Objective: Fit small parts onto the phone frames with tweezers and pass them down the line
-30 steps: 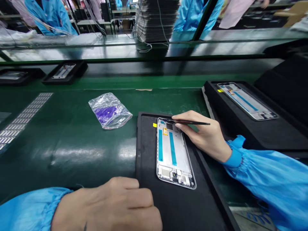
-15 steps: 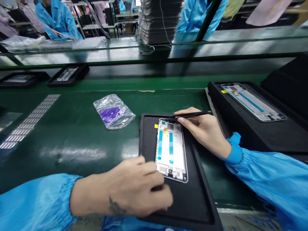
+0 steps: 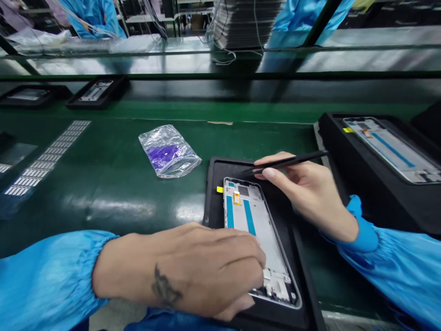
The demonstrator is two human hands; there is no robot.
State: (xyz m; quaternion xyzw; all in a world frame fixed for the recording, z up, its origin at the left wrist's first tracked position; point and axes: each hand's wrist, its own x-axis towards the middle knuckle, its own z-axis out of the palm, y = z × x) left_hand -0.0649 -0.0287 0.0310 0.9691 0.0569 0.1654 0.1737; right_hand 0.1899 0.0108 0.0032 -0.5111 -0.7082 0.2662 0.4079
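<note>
A white phone frame (image 3: 253, 225) with two blue strips lies in a black tray (image 3: 296, 257) in front of me. My left hand (image 3: 203, 269) lies over the frame's near left part, fingers curled onto it and its near edge. My right hand (image 3: 306, 188) pinches black tweezers (image 3: 285, 162), whose tip hovers just above the frame's far end. Blue sleeves cover both my arms.
A clear bag (image 3: 168, 151) with purple contents lies on the green belt left of the tray. Another black tray with a phone frame (image 3: 392, 147) stands at the right. More trays (image 3: 96, 92) sit far left. A strip of small labels (image 3: 44, 158) runs along the left. Blue-coated people work behind the shelf.
My left hand moved from the belt at the tray's near left corner up onto the phone frame. My right hand drew the tweezers back a little from the frame's far end.
</note>
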